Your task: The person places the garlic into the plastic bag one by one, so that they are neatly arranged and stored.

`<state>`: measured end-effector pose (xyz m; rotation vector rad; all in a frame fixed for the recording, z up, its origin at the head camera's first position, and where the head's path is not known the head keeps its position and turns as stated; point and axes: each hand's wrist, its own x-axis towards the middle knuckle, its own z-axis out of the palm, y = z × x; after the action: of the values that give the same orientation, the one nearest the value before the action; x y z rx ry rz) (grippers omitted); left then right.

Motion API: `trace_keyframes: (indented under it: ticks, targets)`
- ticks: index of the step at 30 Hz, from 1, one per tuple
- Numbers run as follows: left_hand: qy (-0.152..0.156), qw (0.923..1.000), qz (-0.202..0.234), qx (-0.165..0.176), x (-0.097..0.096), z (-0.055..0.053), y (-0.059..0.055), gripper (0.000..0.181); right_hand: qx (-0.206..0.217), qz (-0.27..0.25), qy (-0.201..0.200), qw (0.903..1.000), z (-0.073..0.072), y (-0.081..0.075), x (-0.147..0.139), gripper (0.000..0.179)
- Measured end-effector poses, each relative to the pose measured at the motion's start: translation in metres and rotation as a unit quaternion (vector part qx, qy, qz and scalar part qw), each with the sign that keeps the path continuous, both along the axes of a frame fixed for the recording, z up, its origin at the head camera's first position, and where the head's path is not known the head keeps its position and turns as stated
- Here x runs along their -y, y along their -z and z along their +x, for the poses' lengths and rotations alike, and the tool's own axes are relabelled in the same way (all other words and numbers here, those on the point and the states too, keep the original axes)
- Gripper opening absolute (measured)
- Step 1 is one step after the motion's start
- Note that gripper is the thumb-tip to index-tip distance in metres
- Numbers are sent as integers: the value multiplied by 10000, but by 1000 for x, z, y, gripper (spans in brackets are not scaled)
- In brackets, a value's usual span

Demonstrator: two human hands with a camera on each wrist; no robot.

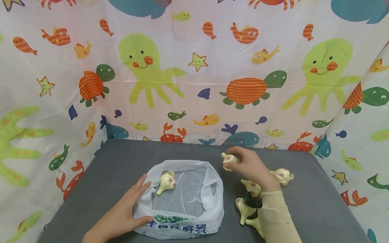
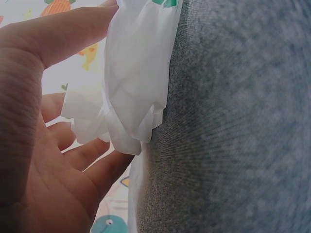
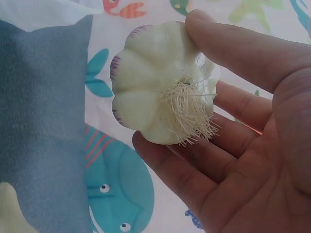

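pinching garlic bulb (image 3: 146,85), right hand (image 1: 251,166) curled around its sides, left hand (image 1: 127,207) spread against bag (image 1: 214,206)

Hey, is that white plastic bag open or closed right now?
Open: the bag has its mouth spread wide in the head view, and a garlic bulb shows inside. The left hand touches its side.
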<state>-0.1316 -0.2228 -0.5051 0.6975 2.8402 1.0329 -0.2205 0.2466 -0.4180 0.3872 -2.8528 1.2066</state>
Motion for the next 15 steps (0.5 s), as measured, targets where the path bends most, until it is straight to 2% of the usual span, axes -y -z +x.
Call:
trace_keyframes:
  ticks: [9,15]
  targets:
    - [-16,10000,-58,-38,0,0,0,111,63,-243,-166,9995,-2,2,12,54]
    - [8,10000,-65,-34,0,-1,2,112,104,-226,-267,9993,-3,4,20,54]
